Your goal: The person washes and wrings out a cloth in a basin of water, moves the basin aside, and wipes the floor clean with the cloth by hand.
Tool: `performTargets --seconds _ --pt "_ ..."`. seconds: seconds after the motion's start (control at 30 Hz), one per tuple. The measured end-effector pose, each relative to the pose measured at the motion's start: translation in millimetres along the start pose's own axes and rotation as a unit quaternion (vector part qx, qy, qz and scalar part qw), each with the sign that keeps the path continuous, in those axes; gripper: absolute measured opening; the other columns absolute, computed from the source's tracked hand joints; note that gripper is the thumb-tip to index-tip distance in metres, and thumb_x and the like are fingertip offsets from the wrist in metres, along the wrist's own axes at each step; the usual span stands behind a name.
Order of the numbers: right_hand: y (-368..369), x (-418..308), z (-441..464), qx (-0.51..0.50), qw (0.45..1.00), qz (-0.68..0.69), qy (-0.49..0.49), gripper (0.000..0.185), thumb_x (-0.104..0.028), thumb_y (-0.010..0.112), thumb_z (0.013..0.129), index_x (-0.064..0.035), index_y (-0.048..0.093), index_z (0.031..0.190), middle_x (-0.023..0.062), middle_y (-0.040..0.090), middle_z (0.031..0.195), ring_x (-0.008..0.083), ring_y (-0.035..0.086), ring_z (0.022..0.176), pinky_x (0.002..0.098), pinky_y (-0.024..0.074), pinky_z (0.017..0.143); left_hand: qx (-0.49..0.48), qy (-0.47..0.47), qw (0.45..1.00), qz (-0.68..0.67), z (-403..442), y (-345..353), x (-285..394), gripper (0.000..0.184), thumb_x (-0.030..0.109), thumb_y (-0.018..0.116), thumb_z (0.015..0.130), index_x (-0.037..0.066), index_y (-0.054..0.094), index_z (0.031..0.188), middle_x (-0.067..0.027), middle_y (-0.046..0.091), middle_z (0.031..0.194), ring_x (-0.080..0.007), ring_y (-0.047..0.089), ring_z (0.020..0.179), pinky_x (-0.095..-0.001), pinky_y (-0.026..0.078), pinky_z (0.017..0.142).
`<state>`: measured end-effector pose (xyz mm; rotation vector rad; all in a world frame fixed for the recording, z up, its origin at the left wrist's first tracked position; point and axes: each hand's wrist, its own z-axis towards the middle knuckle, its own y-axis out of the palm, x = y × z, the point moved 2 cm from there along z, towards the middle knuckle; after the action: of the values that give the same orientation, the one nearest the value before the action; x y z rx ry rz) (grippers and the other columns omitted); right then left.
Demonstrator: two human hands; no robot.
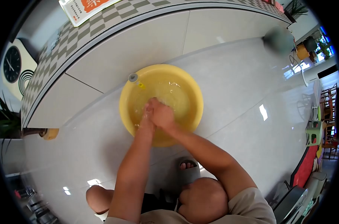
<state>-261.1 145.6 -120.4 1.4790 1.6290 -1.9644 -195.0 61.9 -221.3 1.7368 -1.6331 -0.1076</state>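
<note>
A yellow basin (195, 123) with water in it stands on the floor in front of me. Over the water, my right hand (163, 114) is closed and pressed against my left hand (148, 112). The left fingers also look closed, partly covered by the right hand. Whatever may be between the hands is hidden. Ripples and splashes show around them. On the basin's far left rim sits a small round grey piece (133, 77), and a little yellow piece (141, 85) is just beside it.
A low white cabinet (139, 48) with a checkered top runs behind the basin. A clock (12, 64) stands at the left. My sandalled foot (188, 166) is close to the basin's near side. Far right are a green stool (314, 133) and chairs.
</note>
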Motion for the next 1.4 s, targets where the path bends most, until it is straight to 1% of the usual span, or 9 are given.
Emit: performTargets --seconds 0.13,0.33,0.4,0.6,0.67,0.77,1.13,1.33,1.4 --pt "-15 64 56 -0.039 0.988 -0.141 0.048 0.042 -0.046 0.058 0.107 -0.0069 0.065 0.12 0.0276 0.077 0.102 0.048 0.075 0.097 0.0594 0.0582 0.086 0.019 0.016 1.0 -0.01 -12 15 -2 0.043 0.044 0.046 0.112 0.015 0.066 0.137 -0.0074 0.07 0.139 -0.0287 0.069 0.121 -0.0506 0.056 0.106" --pt "8 111 53 0.319 0.936 -0.145 0.027 0.043 -0.037 0.06 0.108 -0.0027 0.062 0.134 0.0285 0.073 0.117 0.0504 0.071 0.108 0.0563 0.0567 0.098 0.096 0.003 0.995 -0.006 14 -45 -5 0.043 0.048 0.052 0.11 0.019 0.068 0.137 -0.0067 0.069 0.14 -0.0295 0.069 0.119 -0.0507 0.054 0.106" --pt "43 119 37 0.226 0.97 -0.051 0.077 0.036 -0.028 0.06 0.107 -0.0055 0.062 0.136 0.0294 0.074 0.115 0.0485 0.071 0.11 0.0563 0.0555 0.099 0.173 -0.05 0.98 0.088 -33 -14 0 0.045 0.05 0.055 0.109 0.02 0.067 0.139 -0.007 0.069 0.141 -0.0289 0.067 0.12 -0.0486 0.054 0.105" --pt "18 15 -13 0.065 0.976 0.21 0.001 0.031 -0.015 0.06 0.106 -0.0104 0.06 0.136 0.0242 0.075 0.115 0.0441 0.071 0.111 0.0532 0.0554 0.097 0.026 -0.125 0.985 0.114 -15 -17 14 0.05 0.057 0.061 0.106 0.019 0.068 0.139 -0.0068 0.072 0.131 -0.0258 0.064 0.12 -0.047 0.055 0.101" --pt "20 -8 -30 0.092 0.984 0.122 -0.092 0.027 -0.016 0.061 0.105 -0.0099 0.061 0.132 0.024 0.075 0.111 0.0449 0.072 0.107 0.0528 0.0572 0.093 0.025 -0.004 0.997 0.069 7 -25 5 0.051 0.056 0.058 0.107 0.018 0.067 0.141 -0.0095 0.068 0.141 -0.0282 0.063 0.128 -0.0512 0.053 0.108" --pt "26 -28 -37 0.165 0.973 -0.002 -0.163 0.025 -0.02 0.062 0.105 -0.0106 0.061 0.128 0.0233 0.075 0.106 0.046 0.073 0.1 0.0544 0.0581 0.088 -0.006 0.011 0.999 0.052 12 -24 9 0.046 0.052 0.058 0.108 0.017 0.068 0.136 -0.0089 0.07 0.134 -0.0279 0.065 0.122 -0.0505 0.054 0.105" --pt "-29 65 63 -0.027 0.99 -0.132 0.044 0.051 -0.05 0.042 0.113 -0.0075 0.069 0.119 0.0283 0.076 0.11 0.0502 0.073 0.101 0.0602 0.057 0.089 0.012 0.019 1.0 0.02 -1 15 13 0.032 0.039 0.055 0.111 0.012 0.07 0.121 -0.0067 0.075 0.117 -0.0269 0.073 0.101 -0.0488 0.061 0.094" --pt "10 116 55 0.26 0.959 -0.061 0.098 0.043 -0.042 0.051 0.112 -0.0044 0.066 0.125 0.0318 0.071 0.125 0.0494 0.069 0.118 0.0607 0.0537 0.099 0.031 0.062 0.996 0.053 7 -31 23 0.033 0.04 0.053 0.109 0.016 0.068 0.126 -0.0062 0.075 0.124 -0.0273 0.072 0.114 -0.0509 0.059 0.098" --pt "30 114 37 0.131 0.984 0.002 0.119 0.037 -0.035 0.054 0.111 -0.004 0.064 0.127 0.0301 0.072 0.121 0.0496 0.07 0.115 0.0595 0.0544 0.099 0.107 -0.013 0.984 0.145 -39 4 23 0.039 0.044 0.047 0.112 0.017 0.069 0.129 -0.0074 0.073 0.129 -0.0291 0.069 0.119 -0.0514 0.056 0.104"
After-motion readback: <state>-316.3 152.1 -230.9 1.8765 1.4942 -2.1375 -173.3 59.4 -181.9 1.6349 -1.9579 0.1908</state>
